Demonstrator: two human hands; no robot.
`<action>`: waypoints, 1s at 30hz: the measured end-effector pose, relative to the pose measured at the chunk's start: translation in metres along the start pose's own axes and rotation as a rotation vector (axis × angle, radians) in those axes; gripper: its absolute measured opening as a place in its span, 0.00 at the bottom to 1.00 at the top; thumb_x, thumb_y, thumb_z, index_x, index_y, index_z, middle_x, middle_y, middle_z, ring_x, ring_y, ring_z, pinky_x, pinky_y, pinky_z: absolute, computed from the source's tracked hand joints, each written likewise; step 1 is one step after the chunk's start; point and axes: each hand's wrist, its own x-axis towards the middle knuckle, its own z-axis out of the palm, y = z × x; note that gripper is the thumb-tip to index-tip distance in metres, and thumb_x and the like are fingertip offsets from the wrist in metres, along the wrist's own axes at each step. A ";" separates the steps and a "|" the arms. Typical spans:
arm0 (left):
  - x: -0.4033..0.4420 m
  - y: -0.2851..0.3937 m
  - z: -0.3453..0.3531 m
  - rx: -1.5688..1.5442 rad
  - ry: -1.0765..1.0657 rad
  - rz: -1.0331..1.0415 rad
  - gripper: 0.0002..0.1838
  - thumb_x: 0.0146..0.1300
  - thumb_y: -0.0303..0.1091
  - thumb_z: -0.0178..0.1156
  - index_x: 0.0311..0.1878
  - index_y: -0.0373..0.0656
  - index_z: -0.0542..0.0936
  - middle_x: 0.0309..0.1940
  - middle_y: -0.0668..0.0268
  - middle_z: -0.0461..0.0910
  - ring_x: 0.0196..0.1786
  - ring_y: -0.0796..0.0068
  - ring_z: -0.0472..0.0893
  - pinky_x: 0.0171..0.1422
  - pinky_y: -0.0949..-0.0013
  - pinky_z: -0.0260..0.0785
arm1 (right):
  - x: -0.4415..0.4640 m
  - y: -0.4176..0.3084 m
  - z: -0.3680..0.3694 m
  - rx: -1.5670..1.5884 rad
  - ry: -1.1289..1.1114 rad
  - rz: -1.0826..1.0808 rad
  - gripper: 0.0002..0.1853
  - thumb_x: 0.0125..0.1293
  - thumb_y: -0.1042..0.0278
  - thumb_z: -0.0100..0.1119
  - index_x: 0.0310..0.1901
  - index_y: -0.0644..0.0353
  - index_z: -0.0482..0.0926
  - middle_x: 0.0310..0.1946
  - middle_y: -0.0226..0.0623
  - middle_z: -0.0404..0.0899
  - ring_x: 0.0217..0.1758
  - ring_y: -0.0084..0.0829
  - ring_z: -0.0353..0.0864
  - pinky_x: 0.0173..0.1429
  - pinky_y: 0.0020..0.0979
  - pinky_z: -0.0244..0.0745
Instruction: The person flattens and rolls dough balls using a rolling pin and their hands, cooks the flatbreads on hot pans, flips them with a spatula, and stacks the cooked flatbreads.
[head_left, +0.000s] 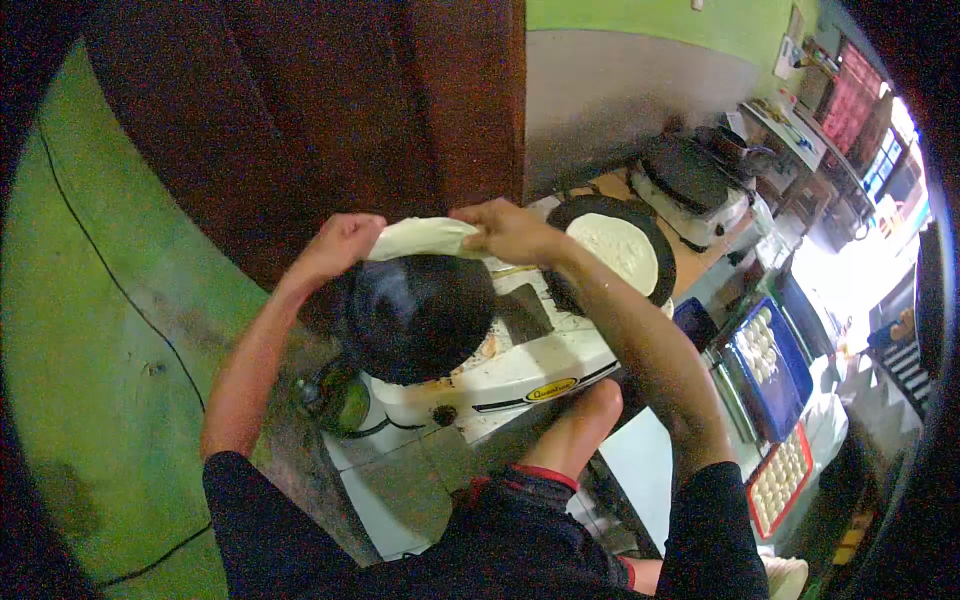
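A pale sheet of dough (pixel 424 238) is stretched between my two hands, above the far edge of a black round pan (pixel 420 315). My left hand (pixel 345 243) grips its left end with closed fingers. At the other end my right hand (pixel 510 232) pinches the dough. The pan's dark surface is bare and sits on the left burner of a white gas stove (pixel 500 372). On the right burner, a second black pan (pixel 665 245) holds a round flat dough sheet (pixel 615 252) with small bubbles on it.
Dough balls lie in a blue tray (pixel 790 385) and a red-edged tray (pixel 755 497) at right. Another stove with a dark round plate (pixel 685 172) stands at the back. A dark wooden door (pixel 330 110) rises behind the stove; a cable (pixel 110 275) crosses the green floor.
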 end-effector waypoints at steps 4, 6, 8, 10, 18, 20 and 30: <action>-0.057 -0.065 0.042 0.297 -0.157 -0.109 0.25 0.76 0.51 0.53 0.35 0.36 0.81 0.25 0.63 0.81 0.30 0.73 0.78 0.40 0.61 0.73 | 0.007 0.074 0.110 -0.334 -0.108 -0.139 0.23 0.69 0.63 0.59 0.64 0.59 0.77 0.60 0.44 0.81 0.64 0.42 0.79 0.73 0.42 0.67; -0.101 -0.138 0.088 0.472 -0.300 0.133 0.19 0.76 0.49 0.53 0.50 0.47 0.87 0.72 0.61 0.70 0.79 0.52 0.61 0.84 0.45 0.38 | -0.024 0.097 0.161 -0.437 -0.170 -0.210 0.23 0.71 0.60 0.57 0.64 0.59 0.77 0.68 0.44 0.73 0.73 0.44 0.70 0.79 0.50 0.57; -0.120 -0.123 0.093 0.473 -0.317 0.131 0.19 0.77 0.47 0.50 0.53 0.49 0.86 0.75 0.62 0.66 0.81 0.53 0.56 0.83 0.38 0.36 | -0.046 0.085 0.170 -0.458 -0.197 -0.213 0.26 0.73 0.53 0.54 0.66 0.60 0.75 0.76 0.42 0.62 0.79 0.44 0.61 0.80 0.55 0.53; -0.112 -0.121 0.102 0.385 -0.209 0.145 0.20 0.77 0.46 0.49 0.59 0.45 0.82 0.76 0.58 0.64 0.81 0.53 0.55 0.83 0.38 0.37 | -0.035 0.083 0.173 -0.422 -0.060 -0.236 0.27 0.74 0.51 0.53 0.66 0.61 0.75 0.76 0.43 0.62 0.79 0.45 0.61 0.80 0.53 0.54; -0.060 -0.136 0.147 0.715 0.038 -0.111 0.33 0.77 0.51 0.42 0.76 0.36 0.61 0.79 0.44 0.53 0.81 0.46 0.51 0.82 0.38 0.40 | -0.057 0.053 0.186 -0.394 -0.218 -0.231 0.24 0.75 0.47 0.49 0.56 0.59 0.81 0.64 0.46 0.77 0.65 0.42 0.77 0.75 0.47 0.63; -0.077 -0.114 0.145 0.713 0.100 -0.037 0.32 0.78 0.50 0.42 0.72 0.33 0.66 0.77 0.44 0.56 0.80 0.45 0.56 0.81 0.35 0.39 | -0.082 0.055 0.169 -0.441 -0.166 -0.185 0.24 0.76 0.47 0.47 0.57 0.57 0.81 0.64 0.44 0.77 0.67 0.41 0.76 0.78 0.47 0.59; -0.113 0.030 0.150 0.732 -0.072 -0.074 0.26 0.77 0.51 0.46 0.63 0.41 0.77 0.59 0.51 0.81 0.61 0.52 0.81 0.79 0.34 0.47 | -0.319 0.088 0.100 0.069 0.458 0.453 0.20 0.77 0.56 0.52 0.61 0.59 0.80 0.58 0.46 0.83 0.59 0.45 0.83 0.65 0.41 0.75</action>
